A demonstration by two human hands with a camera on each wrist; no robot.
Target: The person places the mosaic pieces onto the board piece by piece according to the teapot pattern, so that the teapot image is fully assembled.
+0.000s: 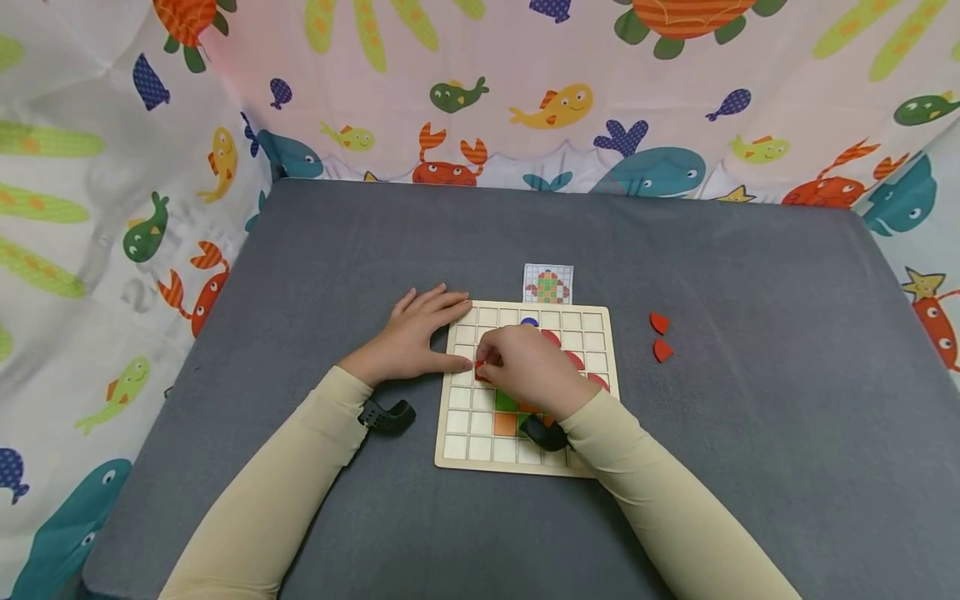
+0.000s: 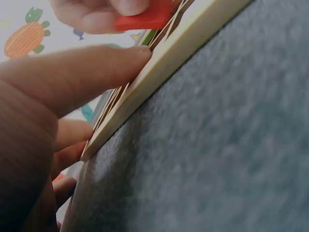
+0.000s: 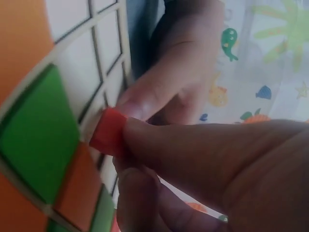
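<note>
My right hand [image 1: 532, 367] pinches a small red tile [image 3: 109, 131] between thumb and fingers, close over the left part of a wooden grid board [image 1: 459, 422]. Straight fingers of my left hand [image 1: 408, 337] lie at the board's upper left edge, with the thumb touching its left rim. In the right wrist view, a green tile [image 3: 43, 135] and an orange tile [image 3: 78, 186] fill squares beside the held piece. Red rounded tiles [image 1: 597, 382] step down the board's right side, and a blue tile [image 1: 529, 322] sits near the top. My right hand and wrist hide the board's middle.
A small pattern card [image 1: 548, 284] with a coloured grid picture lies against the board's far edge. Two loose red tiles [image 1: 661, 337] rest on the grey table [image 1: 750, 467] to the right. A sea-animal cloth [image 1: 510, 150] hangs behind and beside the table.
</note>
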